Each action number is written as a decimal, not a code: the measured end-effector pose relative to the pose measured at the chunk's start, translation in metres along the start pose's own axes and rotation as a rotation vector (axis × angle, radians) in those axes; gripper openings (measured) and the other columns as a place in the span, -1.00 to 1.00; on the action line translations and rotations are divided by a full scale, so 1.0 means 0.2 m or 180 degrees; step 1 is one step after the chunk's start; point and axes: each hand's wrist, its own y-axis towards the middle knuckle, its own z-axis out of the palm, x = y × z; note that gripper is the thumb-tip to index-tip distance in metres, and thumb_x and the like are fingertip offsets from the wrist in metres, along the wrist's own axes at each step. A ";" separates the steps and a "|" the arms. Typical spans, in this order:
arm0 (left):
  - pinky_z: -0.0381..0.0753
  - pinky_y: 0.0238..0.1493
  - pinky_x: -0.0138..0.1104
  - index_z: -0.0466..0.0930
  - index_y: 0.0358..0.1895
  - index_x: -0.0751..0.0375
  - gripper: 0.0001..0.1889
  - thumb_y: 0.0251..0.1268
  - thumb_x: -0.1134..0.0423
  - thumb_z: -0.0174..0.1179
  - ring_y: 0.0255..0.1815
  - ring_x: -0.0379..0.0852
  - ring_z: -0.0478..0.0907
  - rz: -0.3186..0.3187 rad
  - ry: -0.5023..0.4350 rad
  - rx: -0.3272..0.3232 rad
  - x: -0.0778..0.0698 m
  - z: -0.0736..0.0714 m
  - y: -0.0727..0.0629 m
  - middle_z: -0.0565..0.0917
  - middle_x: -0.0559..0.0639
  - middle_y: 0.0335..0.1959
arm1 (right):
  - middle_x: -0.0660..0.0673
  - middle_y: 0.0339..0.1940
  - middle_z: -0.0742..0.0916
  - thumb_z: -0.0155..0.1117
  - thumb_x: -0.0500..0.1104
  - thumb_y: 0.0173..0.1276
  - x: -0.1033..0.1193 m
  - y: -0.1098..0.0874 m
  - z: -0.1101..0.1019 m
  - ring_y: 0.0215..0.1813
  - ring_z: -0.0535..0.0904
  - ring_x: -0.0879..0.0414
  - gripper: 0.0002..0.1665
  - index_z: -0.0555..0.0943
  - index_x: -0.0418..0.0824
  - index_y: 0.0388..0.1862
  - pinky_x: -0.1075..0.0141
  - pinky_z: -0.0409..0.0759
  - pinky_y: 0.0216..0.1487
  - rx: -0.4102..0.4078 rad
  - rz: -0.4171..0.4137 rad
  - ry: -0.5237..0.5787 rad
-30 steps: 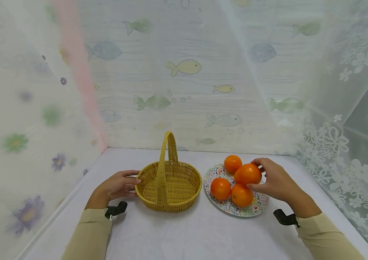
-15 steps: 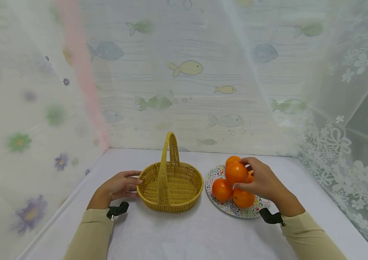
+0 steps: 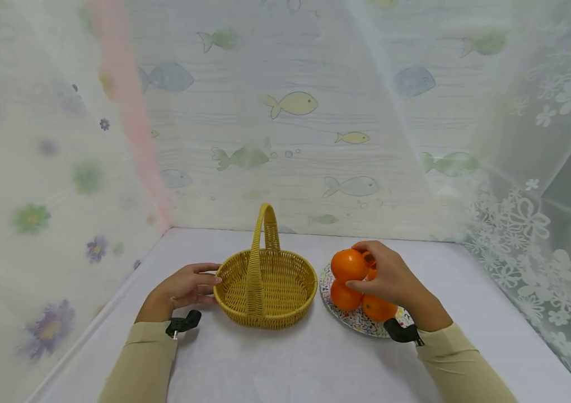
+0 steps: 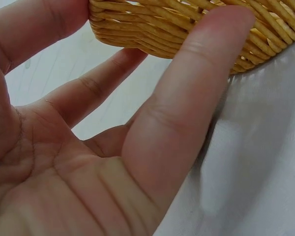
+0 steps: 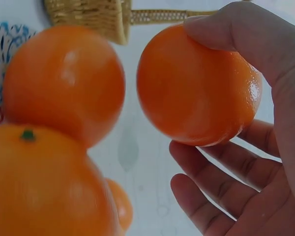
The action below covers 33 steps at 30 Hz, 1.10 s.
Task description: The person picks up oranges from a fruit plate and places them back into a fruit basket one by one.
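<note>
Grips a glossy, round orange (image 3: 349, 264) in the right hand (image 3: 388, 275) above a round, colour-flecked plate (image 3: 356, 323) bearing more oranges (image 3: 378, 309); touches the woven, oval yellow basket (image 3: 281, 321) with the outspread left hand (image 3: 185, 288).

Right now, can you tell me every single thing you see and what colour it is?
Basket: one, yellow, on the tabletop
Plate: one, white with coloured patterns, right of the basket
Held fruit: one, orange, in the right hand
Other fruits: at least three, orange, on the plate, partly hidden
Tabletop: one, white, underneath
Fish sheet: one, whitish, back
Flower sheet: one, white, left
Pink strip: one, pink, back left
Lace sheet: one, white, right
Wrist gadgets: two, black, one per wrist
Sleeves: two, beige, arms
Left hand: one, bare, touching the basket
Right hand: one, bare, holding fruit
</note>
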 end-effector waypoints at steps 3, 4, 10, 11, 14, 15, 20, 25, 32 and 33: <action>0.76 0.06 0.02 0.21 0.56 0.32 -0.29 0.44 0.30 0.29 0.05 0.04 0.72 0.0016 0.0012 0.0028 0.00 0.00 0.00 0.62 0.19 0.23 | -0.03 0.16 0.67 0.71 0.07 0.06 0.02 0.02 0.02 0.07 0.63 0.01 -0.13 0.50 -0.07 0.29 0.00 0.73 0.09 0.0001 -0.0035 0.0004; 0.76 0.06 0.02 0.21 0.56 0.33 -0.29 0.44 0.30 0.28 0.05 0.04 0.72 0.0020 0.0022 0.0038 0.00 0.01 0.00 0.62 0.18 0.22 | -0.03 0.16 0.66 0.71 0.07 0.06 0.03 0.02 0.03 0.07 0.63 0.00 -0.14 0.50 -0.08 0.29 -0.01 0.73 0.09 0.0005 -0.0044 0.0019; 0.76 0.06 0.03 0.21 0.57 0.32 -0.30 0.44 0.31 0.28 0.05 0.05 0.72 0.0028 0.0072 0.0028 -0.01 0.01 0.00 0.60 0.20 0.23 | -0.05 0.14 0.66 0.71 0.02 0.05 0.07 0.06 0.06 0.02 0.61 0.00 -0.19 0.54 -0.10 0.25 -0.04 0.70 0.07 0.0004 -0.0187 0.0118; 0.76 0.06 0.03 0.22 0.56 0.31 -0.30 0.43 0.31 0.28 0.05 0.06 0.72 0.0022 0.0070 0.0008 -0.02 0.01 0.00 0.60 0.20 0.24 | -0.03 0.13 0.66 0.71 0.02 0.05 0.08 0.06 0.07 0.02 0.60 0.02 -0.20 0.54 -0.09 0.25 -0.03 0.70 0.07 0.0006 -0.0217 0.0120; 0.76 0.05 0.04 0.23 0.56 0.31 -0.31 0.44 0.31 0.27 0.06 0.07 0.72 0.0020 0.0088 0.0001 -0.02 0.01 -0.01 0.59 0.23 0.26 | 0.01 0.11 0.66 0.72 0.01 0.05 0.10 0.08 0.09 0.00 0.60 0.07 -0.22 0.56 -0.07 0.23 0.01 0.71 0.06 0.0011 -0.0278 0.0150; 0.76 0.06 0.04 0.21 0.56 0.32 -0.30 0.44 0.31 0.27 0.06 0.07 0.72 0.0029 0.0102 0.0017 -0.02 0.02 -0.01 0.58 0.24 0.28 | 0.00 0.12 0.66 0.72 0.01 0.05 0.11 0.09 0.10 0.01 0.61 0.08 -0.22 0.56 -0.08 0.24 0.01 0.71 0.06 0.0023 -0.0300 0.0172; 0.75 0.08 0.04 0.19 0.57 0.32 -0.28 0.44 0.31 0.28 0.09 0.08 0.71 0.0010 0.0084 0.0060 -0.02 0.02 -0.01 0.58 0.23 0.28 | 0.03 0.15 0.65 0.72 0.04 0.05 0.14 0.11 0.13 0.02 0.63 0.08 -0.19 0.55 -0.06 0.27 0.04 0.73 0.05 0.0083 -0.0246 0.0192; 0.75 0.07 0.04 0.21 0.56 0.33 -0.29 0.43 0.31 0.29 0.09 0.07 0.71 0.0027 0.0064 0.0042 -0.02 0.02 -0.01 0.59 0.21 0.26 | 0.07 0.17 0.63 0.71 0.08 0.06 0.17 0.13 0.17 0.05 0.60 0.11 -0.17 0.54 -0.02 0.29 0.12 0.71 0.08 0.0187 -0.0165 0.0118; 0.76 0.05 0.05 0.25 0.55 0.30 -0.31 0.42 0.32 0.29 0.06 0.07 0.72 0.0004 0.0033 -0.0029 -0.01 0.01 -0.01 0.60 0.21 0.26 | 0.08 0.18 0.63 0.69 0.10 0.08 0.22 0.18 0.23 0.07 0.62 0.12 -0.18 0.54 -0.02 0.30 0.08 0.71 0.14 0.0324 -0.0206 0.0119; 0.76 0.05 0.05 0.26 0.55 0.30 -0.31 0.42 0.32 0.29 0.06 0.07 0.72 0.0002 0.0025 -0.0037 -0.01 0.02 -0.01 0.60 0.21 0.26 | 0.09 0.18 0.64 0.69 0.10 0.08 0.22 0.18 0.24 0.07 0.62 0.12 -0.18 0.55 -0.02 0.29 0.07 0.71 0.14 0.0336 -0.0222 0.0133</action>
